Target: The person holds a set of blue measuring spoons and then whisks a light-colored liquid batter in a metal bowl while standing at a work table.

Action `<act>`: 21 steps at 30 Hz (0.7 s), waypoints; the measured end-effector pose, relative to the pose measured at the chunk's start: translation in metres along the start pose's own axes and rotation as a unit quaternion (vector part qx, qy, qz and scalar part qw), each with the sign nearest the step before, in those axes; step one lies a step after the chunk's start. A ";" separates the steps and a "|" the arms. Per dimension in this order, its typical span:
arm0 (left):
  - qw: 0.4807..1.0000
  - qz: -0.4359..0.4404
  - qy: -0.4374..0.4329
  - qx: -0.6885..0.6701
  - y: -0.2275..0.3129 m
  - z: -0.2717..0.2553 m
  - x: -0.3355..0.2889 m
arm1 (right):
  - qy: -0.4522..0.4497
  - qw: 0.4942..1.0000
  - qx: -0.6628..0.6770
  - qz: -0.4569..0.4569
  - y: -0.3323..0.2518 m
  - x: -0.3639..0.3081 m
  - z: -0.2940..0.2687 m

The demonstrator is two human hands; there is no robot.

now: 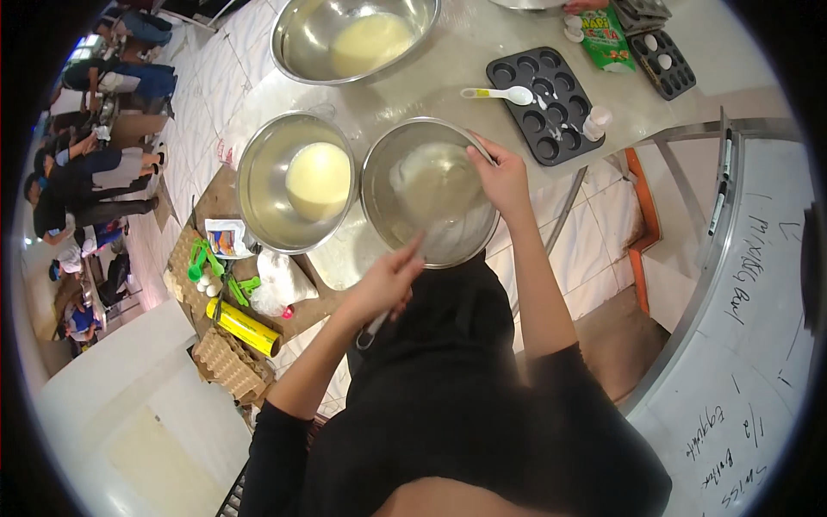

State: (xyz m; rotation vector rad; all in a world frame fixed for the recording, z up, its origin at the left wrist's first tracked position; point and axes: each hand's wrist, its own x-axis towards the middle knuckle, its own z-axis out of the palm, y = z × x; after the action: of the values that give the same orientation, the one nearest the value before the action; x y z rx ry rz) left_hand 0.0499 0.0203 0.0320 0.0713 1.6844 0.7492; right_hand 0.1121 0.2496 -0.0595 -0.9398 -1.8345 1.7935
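A metal mixing bowl (379,194) with a thin pale liquid sits at the table edge, close to my body. My right hand (504,177) grips its right rim, thumb inside and fingers outside. My left hand (389,280) is wrapped round the handle of a whisk (372,329); a ring shows at the handle's end. The whisk's head is blurred inside the bowl. Just left stands a second metal bowl (257,185) holding pale yellow batter (319,177). Beyond both, a larger metal bowl (301,39) holds more yellow batter.
A dark muffin tin (564,148) with a white spoon (514,95) lies at the right, near a green pouch (610,52). Another person's hand (586,4) shows there. Lower left are a white plastic bag (280,283), yellow roll (244,327) and egg trays (231,364). A whiteboard (758,345) stands right.
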 end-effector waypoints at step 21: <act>0.990 0.030 0.028 0.137 0.011 -0.016 -0.015 | -0.044 0.997 -0.010 -0.070 -0.006 -0.007 0.002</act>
State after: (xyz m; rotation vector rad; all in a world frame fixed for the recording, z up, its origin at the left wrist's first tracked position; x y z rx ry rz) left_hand 0.0359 0.0153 0.0512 0.2972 1.8367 0.5633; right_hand 0.1138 0.2436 -0.0530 -0.7300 -1.9236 1.7603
